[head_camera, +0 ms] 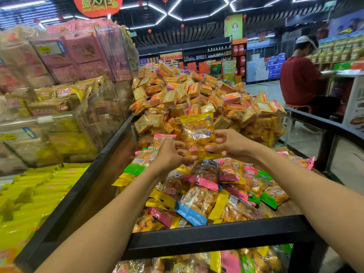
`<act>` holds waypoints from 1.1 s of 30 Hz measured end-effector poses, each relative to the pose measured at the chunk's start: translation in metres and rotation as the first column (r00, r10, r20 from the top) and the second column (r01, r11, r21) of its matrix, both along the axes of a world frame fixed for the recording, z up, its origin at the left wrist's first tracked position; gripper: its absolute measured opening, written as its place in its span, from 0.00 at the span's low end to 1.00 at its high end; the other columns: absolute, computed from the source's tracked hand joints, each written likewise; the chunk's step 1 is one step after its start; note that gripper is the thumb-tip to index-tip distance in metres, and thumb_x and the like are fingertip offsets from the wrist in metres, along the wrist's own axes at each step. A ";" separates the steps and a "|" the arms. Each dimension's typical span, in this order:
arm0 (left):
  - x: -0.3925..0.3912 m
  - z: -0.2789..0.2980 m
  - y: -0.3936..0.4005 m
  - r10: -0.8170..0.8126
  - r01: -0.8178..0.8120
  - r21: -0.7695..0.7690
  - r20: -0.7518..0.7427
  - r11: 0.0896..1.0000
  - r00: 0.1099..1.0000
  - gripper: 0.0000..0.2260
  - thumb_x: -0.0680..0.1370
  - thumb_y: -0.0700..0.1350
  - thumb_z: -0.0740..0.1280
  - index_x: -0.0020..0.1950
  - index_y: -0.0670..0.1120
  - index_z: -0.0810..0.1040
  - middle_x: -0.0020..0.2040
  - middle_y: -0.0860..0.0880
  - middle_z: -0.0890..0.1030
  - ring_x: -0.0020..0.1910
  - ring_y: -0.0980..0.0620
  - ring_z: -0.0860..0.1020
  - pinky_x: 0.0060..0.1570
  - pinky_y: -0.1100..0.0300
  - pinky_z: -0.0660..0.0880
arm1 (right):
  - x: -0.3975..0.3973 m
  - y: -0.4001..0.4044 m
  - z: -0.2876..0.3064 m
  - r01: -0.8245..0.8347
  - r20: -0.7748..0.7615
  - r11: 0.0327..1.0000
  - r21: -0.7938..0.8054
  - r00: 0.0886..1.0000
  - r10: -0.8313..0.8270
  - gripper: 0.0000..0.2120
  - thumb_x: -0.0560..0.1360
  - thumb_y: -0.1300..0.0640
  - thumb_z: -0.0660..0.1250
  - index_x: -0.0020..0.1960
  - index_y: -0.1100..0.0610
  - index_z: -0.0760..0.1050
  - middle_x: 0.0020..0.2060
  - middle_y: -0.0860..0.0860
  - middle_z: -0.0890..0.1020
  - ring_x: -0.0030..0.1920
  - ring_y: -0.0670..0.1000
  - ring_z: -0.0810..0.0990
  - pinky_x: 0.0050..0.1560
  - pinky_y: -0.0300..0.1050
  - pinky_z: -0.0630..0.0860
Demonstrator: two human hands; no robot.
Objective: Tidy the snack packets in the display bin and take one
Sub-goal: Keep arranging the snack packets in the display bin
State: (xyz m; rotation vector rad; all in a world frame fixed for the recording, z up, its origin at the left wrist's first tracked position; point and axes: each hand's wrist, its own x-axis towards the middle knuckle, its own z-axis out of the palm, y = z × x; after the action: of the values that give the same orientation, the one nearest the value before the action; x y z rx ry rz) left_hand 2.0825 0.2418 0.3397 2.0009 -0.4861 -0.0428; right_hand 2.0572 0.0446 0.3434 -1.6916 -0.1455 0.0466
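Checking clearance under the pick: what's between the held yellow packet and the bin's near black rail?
Head view: the yellow packet, pinched by left hand and right hand, hangs above loose snack packets in pink, blue, green and yellow, heaped down to the black rail.

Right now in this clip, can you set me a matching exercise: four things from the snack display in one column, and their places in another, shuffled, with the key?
Things:
1. yellow-edged clear snack packet
2. blue-edged clear snack packet
3. heap of orange-labelled cracker packs
4. pink packets in clear plastic bins

Places:
A. piled behind the clear divider
B. upper shelf at far left
C. pinched between left hand and right hand
D. lying in the near bin by the black rail

Pairs: 1-C, 2-D, 3-A, 4-B
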 end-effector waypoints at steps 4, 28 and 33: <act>-0.002 0.002 -0.001 0.021 -0.019 -0.020 0.100 1.000 0.995 0.28 0.68 0.41 0.76 0.65 0.40 0.70 0.48 0.43 0.80 0.42 0.52 0.80 0.39 0.62 0.76 | 0.001 0.003 0.000 0.116 0.086 0.993 -0.001 0.990 -0.116 0.27 0.69 0.66 0.73 0.66 0.61 0.71 0.57 0.54 0.81 0.58 0.53 0.80 0.58 0.54 0.78; -0.007 0.010 -0.012 -0.082 0.016 -0.447 -0.129 0.894 0.988 0.09 0.81 0.47 0.61 0.48 0.43 0.77 0.43 0.49 0.83 0.47 0.49 0.82 0.46 0.58 0.80 | -0.018 0.032 0.012 0.271 0.399 0.962 0.028 0.879 -0.260 0.05 0.74 0.62 0.69 0.47 0.54 0.80 0.43 0.54 0.82 0.43 0.50 0.78 0.41 0.39 0.74; -0.010 0.010 -0.015 -0.172 0.088 -0.399 -0.179 0.913 0.969 0.13 0.81 0.47 0.61 0.56 0.39 0.78 0.53 0.43 0.82 0.56 0.47 0.79 0.58 0.49 0.76 | -0.006 0.019 0.008 0.299 0.224 0.954 0.035 0.928 -0.299 0.16 0.74 0.49 0.69 0.59 0.54 0.75 0.52 0.50 0.80 0.52 0.49 0.78 0.44 0.41 0.74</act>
State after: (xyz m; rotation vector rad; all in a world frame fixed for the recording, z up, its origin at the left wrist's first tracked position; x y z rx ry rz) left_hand 2.0724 0.2267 0.3493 1.5503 -0.4515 -0.2230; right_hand 2.0512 0.0639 0.3510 -1.6987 -0.0557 -0.3772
